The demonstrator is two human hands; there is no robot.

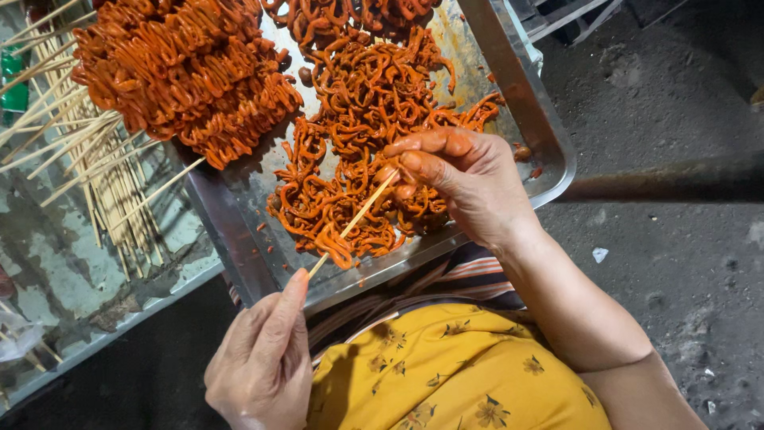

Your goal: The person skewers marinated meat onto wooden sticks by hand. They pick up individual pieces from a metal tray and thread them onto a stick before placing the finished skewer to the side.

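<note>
My left hand (263, 358) pinches the near end of a thin bamboo skewer (362, 213) that slants up and to the right. A curled strip of orange-red marinated meat (338, 243) is threaded on it near the lower part. My right hand (461, 179) grips the skewer's far tip with thumb and fingers, resting over the loose heap of marinated strips (374, 103) in the steel tray (541, 131). My fingers are stained orange.
A pile of finished meat skewers (183, 72) lies at the upper left, its sticks (95, 167) fanning over a worn tabletop (56, 271). My yellow flowered garment (454, 374) fills the bottom. Grey concrete floor (676, 239) lies to the right.
</note>
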